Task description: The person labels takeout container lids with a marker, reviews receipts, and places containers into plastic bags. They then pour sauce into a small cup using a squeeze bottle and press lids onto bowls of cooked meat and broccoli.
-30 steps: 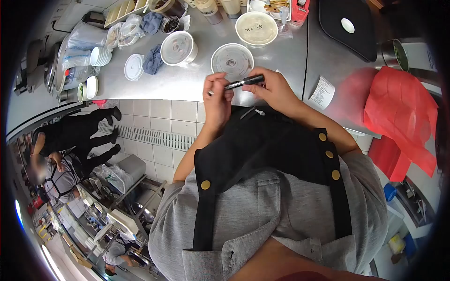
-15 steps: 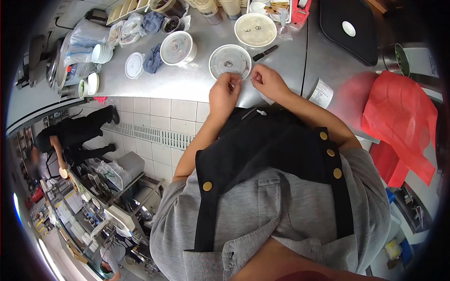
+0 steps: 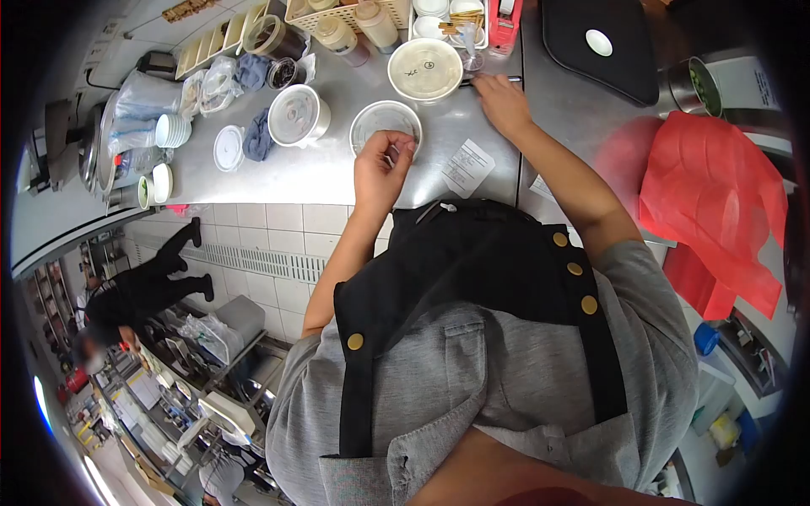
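My left hand is over the near rim of a white round tub with a translucent lid; its fingers are curled together, and whatever they may pinch is hidden. My right hand reaches farther out, palm down, with its bent fingertips on a dark marker beside another lidded tub that has handwriting on top. Between the hands and the apron, a white paper label with print lies on the steel counter.
Left on the counter are a third lidded tub, a blue cloth, a loose lid and stacked cups. Toward the right are a black case and red bags. A person in dark clothes is at the far left.
The marker was in my hands, then lay beside the middle tub; now it is farther away, under my right hand, which has moved away and right. The paper label has come into full view.
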A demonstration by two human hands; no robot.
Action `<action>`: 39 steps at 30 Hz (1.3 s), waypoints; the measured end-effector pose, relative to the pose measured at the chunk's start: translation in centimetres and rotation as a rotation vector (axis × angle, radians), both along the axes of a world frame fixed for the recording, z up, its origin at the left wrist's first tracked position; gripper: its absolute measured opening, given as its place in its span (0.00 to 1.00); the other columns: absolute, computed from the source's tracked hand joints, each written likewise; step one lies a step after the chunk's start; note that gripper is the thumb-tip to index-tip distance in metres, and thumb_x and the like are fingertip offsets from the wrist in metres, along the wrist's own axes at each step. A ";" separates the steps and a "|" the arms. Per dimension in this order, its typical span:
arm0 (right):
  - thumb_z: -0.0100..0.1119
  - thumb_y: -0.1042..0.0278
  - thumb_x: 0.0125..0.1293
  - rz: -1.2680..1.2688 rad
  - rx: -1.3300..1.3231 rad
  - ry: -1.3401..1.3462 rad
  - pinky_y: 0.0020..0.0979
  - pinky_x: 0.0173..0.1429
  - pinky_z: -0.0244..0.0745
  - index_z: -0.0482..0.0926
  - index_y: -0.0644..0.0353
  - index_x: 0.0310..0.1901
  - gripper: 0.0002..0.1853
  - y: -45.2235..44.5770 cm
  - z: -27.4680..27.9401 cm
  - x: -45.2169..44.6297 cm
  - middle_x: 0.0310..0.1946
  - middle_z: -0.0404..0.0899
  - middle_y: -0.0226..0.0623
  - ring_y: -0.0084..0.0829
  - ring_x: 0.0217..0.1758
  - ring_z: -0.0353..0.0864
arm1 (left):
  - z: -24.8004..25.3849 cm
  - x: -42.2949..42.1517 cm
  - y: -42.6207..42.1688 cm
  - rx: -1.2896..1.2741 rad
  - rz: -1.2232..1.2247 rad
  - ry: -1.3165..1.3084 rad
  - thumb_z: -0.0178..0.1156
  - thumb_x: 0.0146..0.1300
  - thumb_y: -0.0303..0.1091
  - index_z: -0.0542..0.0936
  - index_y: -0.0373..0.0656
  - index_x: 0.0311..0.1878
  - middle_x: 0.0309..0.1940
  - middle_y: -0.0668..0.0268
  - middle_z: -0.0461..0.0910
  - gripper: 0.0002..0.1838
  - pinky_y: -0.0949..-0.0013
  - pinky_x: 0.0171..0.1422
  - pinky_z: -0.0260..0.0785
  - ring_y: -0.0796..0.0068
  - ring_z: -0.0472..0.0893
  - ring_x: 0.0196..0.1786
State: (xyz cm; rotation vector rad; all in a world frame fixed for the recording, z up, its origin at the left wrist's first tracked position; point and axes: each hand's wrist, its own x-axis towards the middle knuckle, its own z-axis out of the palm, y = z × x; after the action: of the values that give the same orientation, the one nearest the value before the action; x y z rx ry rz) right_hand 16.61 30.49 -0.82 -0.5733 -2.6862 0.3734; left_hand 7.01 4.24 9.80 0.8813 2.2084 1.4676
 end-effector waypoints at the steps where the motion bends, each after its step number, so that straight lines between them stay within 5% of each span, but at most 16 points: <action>1: 0.52 0.72 0.63 0.069 0.037 -0.136 0.40 0.59 0.74 0.75 0.55 0.55 0.17 0.0 -0.2 -0.3 0.52 0.76 0.34 0.39 0.63 0.72 | 0.0 0.2 0.2 0.000 -0.009 0.006 0.67 0.63 0.25 0.83 0.40 0.40 0.31 0.72 0.81 0.05 0.78 0.30 0.62 0.86 0.70 0.27; 6: 0.51 0.71 0.65 0.162 0.089 -0.292 0.37 0.51 0.80 0.73 0.55 0.57 0.18 -1.4 -0.5 -0.2 0.47 0.76 0.37 0.38 0.58 0.78 | -0.3 1.3 -0.2 -0.034 -0.051 -0.042 0.68 0.62 0.25 0.83 0.40 0.42 0.31 0.71 0.81 0.06 0.76 0.31 0.64 0.85 0.71 0.28; 9: 0.54 0.71 0.68 -0.026 0.002 -0.112 0.36 0.47 0.83 0.71 0.57 0.57 0.16 -3.2 4.9 0.8 0.44 0.78 0.41 0.38 0.48 0.83 | -1.0 1.9 -0.9 -0.142 -0.162 -0.130 0.69 0.62 0.27 0.83 0.41 0.47 0.32 0.73 0.79 0.11 0.77 0.33 0.66 0.84 0.72 0.29; 11: 0.58 0.69 0.70 -0.029 -0.809 0.293 0.33 0.45 0.82 0.70 0.59 0.57 0.16 -4.9 10.5 1.8 0.40 0.80 0.42 0.36 0.39 0.85 | -2.1 2.7 -0.8 0.038 -0.212 -0.359 0.72 0.61 0.30 0.78 0.42 0.58 0.37 0.72 0.79 0.23 0.77 0.40 0.68 0.83 0.74 0.35; 12: 0.58 0.69 0.70 -0.022 -0.815 0.289 0.33 0.45 0.82 0.70 0.59 0.57 0.16 -6.2 11.7 2.2 0.40 0.80 0.42 0.36 0.39 0.85 | -1.9 3.0 -0.5 0.142 -0.243 -0.359 0.73 0.61 0.36 0.70 0.42 0.67 0.41 0.69 0.77 0.33 0.73 0.48 0.70 0.79 0.75 0.44; 14: 0.59 0.67 0.73 0.147 -1.576 0.404 0.28 0.38 0.80 0.68 0.62 0.61 0.19 -8.6 13.4 2.7 0.36 0.78 0.36 0.24 0.39 0.85 | 0.3 3.7 0.9 0.374 -0.182 -0.525 0.71 0.63 0.41 0.67 0.40 0.69 0.42 0.68 0.76 0.36 0.69 0.53 0.69 0.78 0.75 0.47; 15: 0.59 0.67 0.73 0.155 -1.578 0.401 0.28 0.38 0.80 0.68 0.62 0.61 0.19 -9.6 14.4 3.1 0.36 0.78 0.36 0.24 0.39 0.85 | 1.5 4.0 1.8 0.614 -0.127 -0.686 0.70 0.64 0.45 0.64 0.39 0.72 0.43 0.67 0.76 0.39 0.65 0.58 0.68 0.76 0.74 0.49; 18: 0.59 0.63 0.72 0.295 -1.247 -0.058 0.39 0.36 0.78 0.72 0.63 0.53 0.15 -11.8 15.1 3.4 0.29 0.81 0.43 0.40 0.32 0.86 | 2.3 2.9 2.1 0.657 -0.081 -0.712 0.52 0.74 0.56 0.75 0.40 0.44 0.35 0.62 0.77 0.23 0.56 0.65 0.64 0.67 0.76 0.48; 20: 0.55 0.60 0.74 0.461 -0.561 -0.095 0.45 0.38 0.76 0.73 0.64 0.50 0.15 -13.2 12.9 3.0 0.31 0.81 0.46 0.48 0.37 0.84 | 2.6 1.4 1.4 0.666 -0.196 -0.775 0.40 0.79 0.56 0.63 0.47 0.18 0.20 0.63 0.71 0.32 0.57 0.60 0.66 0.63 0.74 0.34; 23: 0.54 0.56 0.73 0.433 -0.447 -0.226 0.52 0.40 0.73 0.73 0.63 0.42 0.15 -13.1 15.3 1.6 0.34 0.81 0.51 0.56 0.38 0.81 | 3.7 -2.7 -0.9 0.982 -0.048 -0.694 0.41 0.78 0.57 0.62 0.49 0.17 0.15 0.69 0.61 0.32 0.57 0.50 0.68 0.68 0.67 0.27; 25: 0.53 0.53 0.74 0.329 -0.347 -0.162 0.52 0.35 0.74 0.74 0.61 0.40 0.17 -11.7 12.6 1.6 0.30 0.82 0.49 0.52 0.34 0.83 | 6.4 -8.0 -4.8 1.223 0.331 -0.591 0.40 0.77 0.61 0.60 0.51 0.19 0.19 0.68 0.63 0.32 0.61 0.48 0.66 0.67 0.68 0.30; 26: 0.52 0.54 0.75 0.288 -0.468 -0.089 0.50 0.34 0.74 0.74 0.62 0.41 0.17 -10.7 10.2 1.5 0.29 0.81 0.49 0.50 0.31 0.83 | 6.3 -10.4 -6.3 1.203 0.286 -0.419 0.38 0.77 0.62 0.65 0.49 0.23 0.22 0.69 0.68 0.31 0.63 0.46 0.65 0.68 0.69 0.31; 27: 0.51 0.54 0.76 0.245 -0.591 -0.018 0.48 0.32 0.73 0.75 0.64 0.42 0.17 -9.9 7.6 1.3 0.28 0.81 0.48 0.48 0.28 0.82 | 7.5 -10.4 -5.5 1.025 0.563 -0.243 0.38 0.77 0.63 0.70 0.48 0.30 0.26 0.68 0.71 0.30 0.63 0.43 0.65 0.67 0.71 0.31; 29: 0.51 0.54 0.76 0.171 -0.859 -0.084 0.43 0.28 0.71 0.76 0.65 0.43 0.18 -8.9 3.3 0.3 0.26 0.79 0.44 0.42 0.23 0.78 | 3.8 -12.7 -7.6 0.809 0.298 -0.339 0.45 0.74 0.65 0.72 0.49 0.33 0.29 0.68 0.75 0.28 0.67 0.39 0.65 0.70 0.74 0.32; 33: 0.57 0.47 0.73 -0.061 -1.458 -0.408 0.25 0.23 0.62 0.77 0.62 0.44 0.21 -9.8 3.6 -2.1 0.21 0.66 0.24 0.17 0.23 0.64 | -2.1 -11.6 -5.4 0.496 0.395 -0.427 0.55 0.75 0.52 0.72 0.45 0.36 0.29 0.66 0.77 0.19 0.72 0.33 0.70 0.79 0.75 0.29; 39: 0.60 0.47 0.71 -0.058 -1.518 -0.264 0.24 0.20 0.55 0.80 0.61 0.37 0.21 -11.1 1.5 -2.4 0.19 0.66 0.23 0.16 0.18 0.61 | -4.7 -9.9 -3.2 0.385 0.241 -0.413 0.68 0.62 0.25 0.71 0.43 0.29 0.20 0.67 0.77 0.13 0.72 0.34 0.72 0.77 0.78 0.26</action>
State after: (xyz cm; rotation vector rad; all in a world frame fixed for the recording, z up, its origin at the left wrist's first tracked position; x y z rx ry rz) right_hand 14.25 19.38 0.66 -1.0638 -2.0711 2.4470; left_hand -2.94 1.07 5.14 0.3675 1.8024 2.0214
